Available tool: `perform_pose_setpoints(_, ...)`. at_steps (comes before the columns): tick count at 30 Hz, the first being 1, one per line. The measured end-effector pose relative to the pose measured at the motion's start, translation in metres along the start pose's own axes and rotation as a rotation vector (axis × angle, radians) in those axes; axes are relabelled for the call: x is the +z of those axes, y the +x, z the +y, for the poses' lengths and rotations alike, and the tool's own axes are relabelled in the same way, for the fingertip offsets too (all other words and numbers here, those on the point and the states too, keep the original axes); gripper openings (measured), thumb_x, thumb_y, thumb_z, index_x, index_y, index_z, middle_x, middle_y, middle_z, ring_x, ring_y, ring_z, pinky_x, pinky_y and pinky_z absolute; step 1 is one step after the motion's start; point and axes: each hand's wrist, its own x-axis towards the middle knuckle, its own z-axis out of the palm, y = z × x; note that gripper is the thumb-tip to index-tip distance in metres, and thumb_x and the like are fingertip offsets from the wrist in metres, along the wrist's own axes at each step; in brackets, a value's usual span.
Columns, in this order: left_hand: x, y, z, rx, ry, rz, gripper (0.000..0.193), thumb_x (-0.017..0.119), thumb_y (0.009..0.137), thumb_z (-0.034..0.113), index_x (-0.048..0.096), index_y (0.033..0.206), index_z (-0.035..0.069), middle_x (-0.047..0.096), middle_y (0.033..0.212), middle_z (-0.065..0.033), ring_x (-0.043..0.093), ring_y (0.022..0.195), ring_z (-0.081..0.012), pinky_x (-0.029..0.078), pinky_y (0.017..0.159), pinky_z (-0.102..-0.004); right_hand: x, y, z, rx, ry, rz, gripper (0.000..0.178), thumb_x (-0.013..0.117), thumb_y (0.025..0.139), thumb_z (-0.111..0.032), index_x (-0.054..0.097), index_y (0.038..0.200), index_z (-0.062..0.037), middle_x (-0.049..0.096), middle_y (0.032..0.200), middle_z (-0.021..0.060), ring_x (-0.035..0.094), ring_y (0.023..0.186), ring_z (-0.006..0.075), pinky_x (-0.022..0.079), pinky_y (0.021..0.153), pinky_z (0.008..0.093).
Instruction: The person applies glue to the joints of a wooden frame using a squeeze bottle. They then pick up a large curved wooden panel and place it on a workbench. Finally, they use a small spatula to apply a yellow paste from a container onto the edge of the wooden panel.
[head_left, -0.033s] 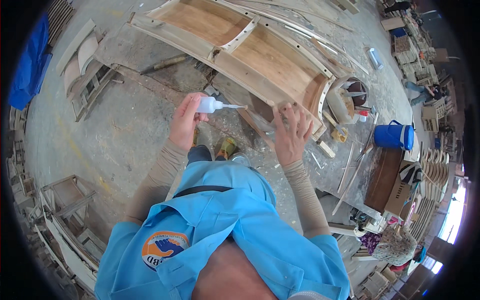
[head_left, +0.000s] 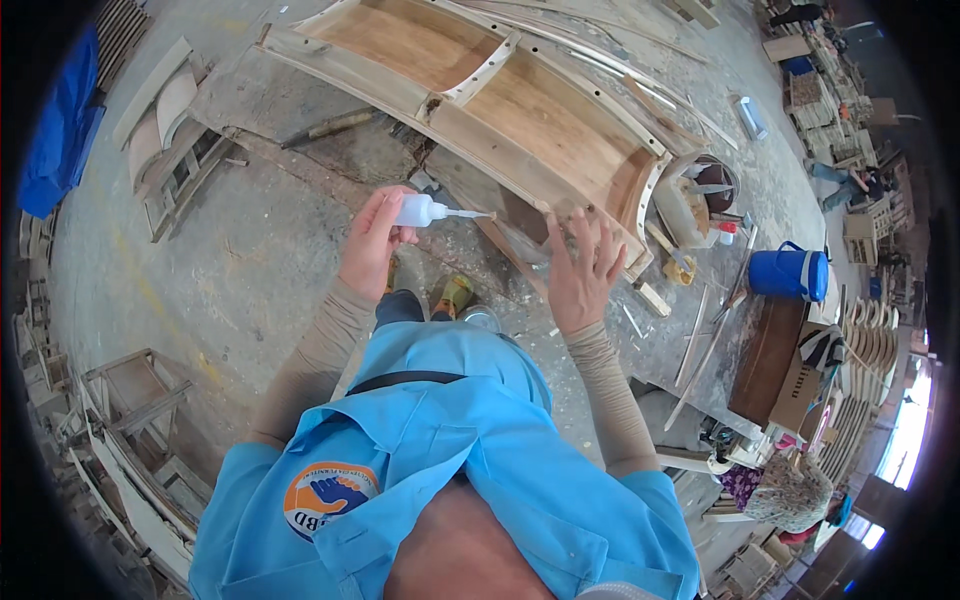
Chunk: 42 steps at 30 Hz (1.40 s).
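Observation:
My left hand (head_left: 372,240) is closed around a small white squeeze bottle (head_left: 415,210). The bottle lies on its side in the grip, its long thin nozzle (head_left: 468,213) aimed to the right at the near edge of a curved wooden frame (head_left: 500,140). This frame has inset brown panels and holes along its pale rails. At its near right corner is my right hand (head_left: 580,270), fingers spread and nothing visible in them. Whether the fingertips touch the wood I cannot tell for sure.
A container with tools (head_left: 690,205) stands just past the frame's right end. Further right are a blue cooler jug (head_left: 788,272) and a cardboard box (head_left: 790,370). Curved wooden pieces (head_left: 170,130) are stacked at left. Thin wood strips (head_left: 700,345) lie on the right.

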Motion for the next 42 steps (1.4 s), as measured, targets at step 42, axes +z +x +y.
perform_pose_setpoints(42,0.02,0.03,-0.016,-0.059,0.026,-0.102,0.028,0.047,0.099,0.03,0.054,0.112,0.006,0.056,0.089,-0.0006,0.043,0.067,-0.0071,0.042,0.065,-0.0263,-0.032,-0.04,0.013,0.354,0.238,0.126,0.031,0.065,0.08,-0.019,0.061,0.111,-0.0193,0.052,0.123,0.0086,0.04,0.126,0.0305,0.017,0.11,0.0545)
